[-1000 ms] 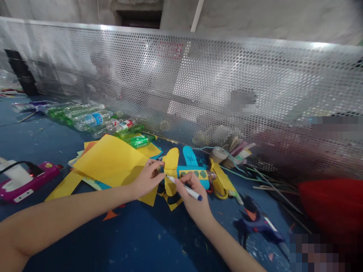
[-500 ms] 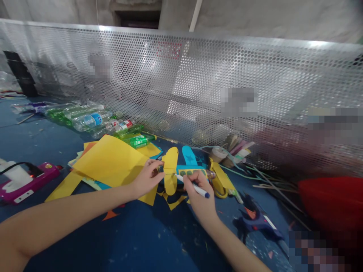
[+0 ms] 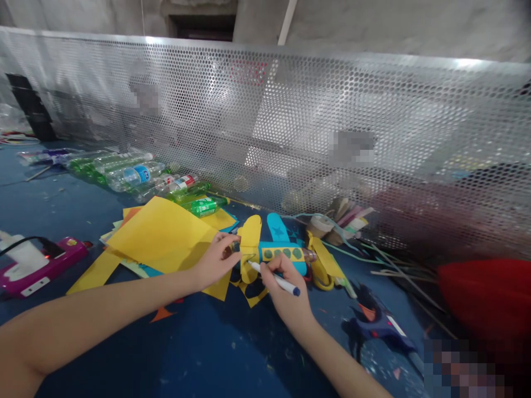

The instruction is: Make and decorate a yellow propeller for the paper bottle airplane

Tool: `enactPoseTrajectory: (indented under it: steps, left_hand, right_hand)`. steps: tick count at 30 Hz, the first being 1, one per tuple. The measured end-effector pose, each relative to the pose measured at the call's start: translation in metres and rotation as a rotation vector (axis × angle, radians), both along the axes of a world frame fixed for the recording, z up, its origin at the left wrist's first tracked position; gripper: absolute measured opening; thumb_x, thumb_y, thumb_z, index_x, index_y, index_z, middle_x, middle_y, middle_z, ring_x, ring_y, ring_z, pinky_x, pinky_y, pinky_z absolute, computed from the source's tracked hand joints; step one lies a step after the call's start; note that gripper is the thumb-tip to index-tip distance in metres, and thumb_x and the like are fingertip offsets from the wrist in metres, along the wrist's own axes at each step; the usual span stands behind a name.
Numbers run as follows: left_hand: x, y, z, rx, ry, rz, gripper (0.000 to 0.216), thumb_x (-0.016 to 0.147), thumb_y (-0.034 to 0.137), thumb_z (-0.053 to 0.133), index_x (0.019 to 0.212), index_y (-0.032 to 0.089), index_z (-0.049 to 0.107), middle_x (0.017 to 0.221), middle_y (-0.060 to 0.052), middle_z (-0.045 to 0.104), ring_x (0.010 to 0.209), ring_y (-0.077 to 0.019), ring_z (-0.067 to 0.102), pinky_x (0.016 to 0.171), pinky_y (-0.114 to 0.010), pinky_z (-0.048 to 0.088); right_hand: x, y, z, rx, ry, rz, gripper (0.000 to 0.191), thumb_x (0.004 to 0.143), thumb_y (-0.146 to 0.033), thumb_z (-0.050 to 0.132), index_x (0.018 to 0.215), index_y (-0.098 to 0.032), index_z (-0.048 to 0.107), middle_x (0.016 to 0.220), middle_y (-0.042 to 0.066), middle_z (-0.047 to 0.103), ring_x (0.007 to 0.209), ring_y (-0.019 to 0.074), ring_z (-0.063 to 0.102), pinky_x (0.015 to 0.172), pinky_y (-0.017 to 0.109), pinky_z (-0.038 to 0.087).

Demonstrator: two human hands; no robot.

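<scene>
A craft airplane made from a plastic bottle lies in front of me, its body wrapped in blue paper [image 3: 298, 267] with a yellow strip of dark green dots. A yellow paper wing [image 3: 250, 228] crosses its left end, and a blue wing [image 3: 277, 228] with a star stands out behind. My left hand [image 3: 219, 255] grips the left end between thumb and fingers. In my right hand [image 3: 286, 284] is a white marker [image 3: 282, 283] with a dark blue end, its tip touching the lower half of the yellow wing, where a thin dark line shows.
Yellow paper sheets [image 3: 157, 237] lie left, with several plastic bottles [image 3: 133, 174] behind. A purple power strip [image 3: 45, 265] is far left. Right are yellow scissors [image 3: 321, 271], a blue glue gun [image 3: 384, 326] and a red cloth-like thing [image 3: 485, 293]. A perforated metal screen [image 3: 232, 110] borders the back.
My right hand has moved the marker slightly left and down, from the middle of the yellow wing to its lower half. The wing's lower part now looks bent. My left hand stays in place.
</scene>
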State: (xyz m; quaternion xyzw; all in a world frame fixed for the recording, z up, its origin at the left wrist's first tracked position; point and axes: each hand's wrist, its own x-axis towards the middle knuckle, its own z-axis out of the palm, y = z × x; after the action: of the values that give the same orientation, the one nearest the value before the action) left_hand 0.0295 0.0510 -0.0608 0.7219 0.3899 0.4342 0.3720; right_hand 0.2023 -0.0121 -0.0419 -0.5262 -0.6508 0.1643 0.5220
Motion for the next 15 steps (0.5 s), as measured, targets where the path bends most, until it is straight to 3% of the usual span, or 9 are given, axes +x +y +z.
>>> enactPoseTrajectory:
  steps: [15]
  left_hand:
    - [0.0001,0.0014,-0.0030,0.012,0.009,0.007,0.028,0.085,0.032,0.053,0.112,0.023,0.053,0.108,-0.006,0.045,0.081,-0.0150,0.052,0.077,-0.034,0.052]
  right_hand:
    - [0.0020,0.0051,0.0036,-0.046,0.070,0.016,0.032,0.085,-0.035,0.057,0.064,-0.023,0.035,0.059,-0.006,0.034,0.053,0.0111,0.033,0.049,0.024,0.029]
